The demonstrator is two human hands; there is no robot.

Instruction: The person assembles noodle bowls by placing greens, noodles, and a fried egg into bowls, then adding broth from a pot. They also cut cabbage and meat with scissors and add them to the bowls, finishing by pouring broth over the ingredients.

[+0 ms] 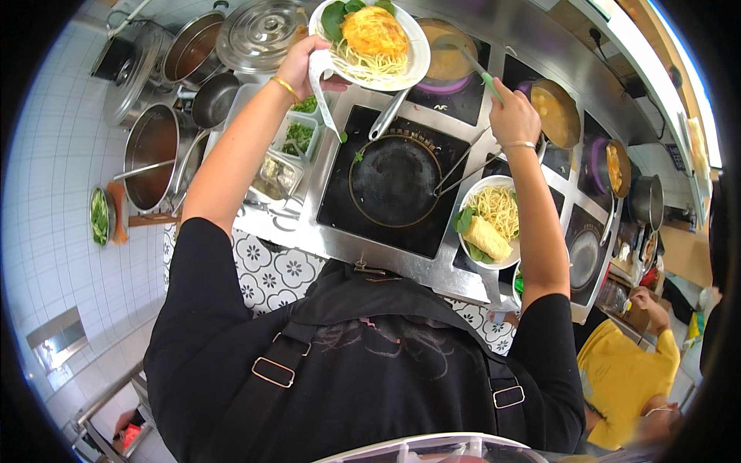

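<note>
My left hand [298, 72] grips the edge of a white bowl [422, 55] raised over the stove. Noodles [376, 66], leafy greens [332, 20] and a fried egg [375, 32] lie in it. A curled paper slip [320, 81] hangs by my left fingers. My right hand [515, 116] is closed around the green handle of a ladle [468, 57], whose head rests in the broth of a pan [446, 66]. Below my right forearm stands a second white bowl [479, 184] with noodles, greens and a pale yellow roll [487, 238]. Steel tongs [454, 185] lie beside it.
An induction hob [393, 179] lies before me. Broth fills another pan [556, 113] at right. Tubs of chopped greens [298, 136] stand at left, near deep pots [151, 156] and a glass lid [260, 32]. A person in a yellow shirt [628, 376] is at lower right.
</note>
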